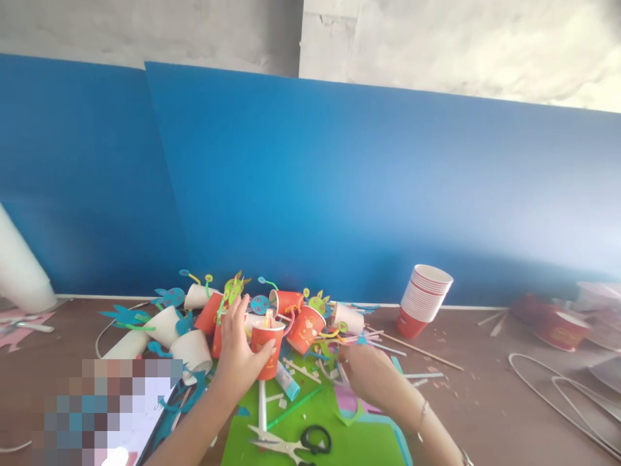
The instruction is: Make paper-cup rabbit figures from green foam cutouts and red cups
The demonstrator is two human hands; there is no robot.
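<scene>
My left hand [239, 353] is curved round the left side of an upright red paper cup [266, 353], its thumb across the cup's front. Something pale sticks up from that cup's mouth. My right hand [361, 370] reaches down among paper scraps and thin strips [383, 346]; its fingertips are hidden, so what they touch cannot be made out. Between the hands lies a blue-and-white glue stick [288, 382]. Open scissors with black handles [286, 445] rest on green paper [252, 446] near the front edge.
Red and white cups with paper faces and straw arms, such as a tipped red cup [305, 329], crowd the back left. A tall cup stack [425, 301] leans at the back right. White cable [557, 378] loops at the right. A blue panel [339, 194] stands behind.
</scene>
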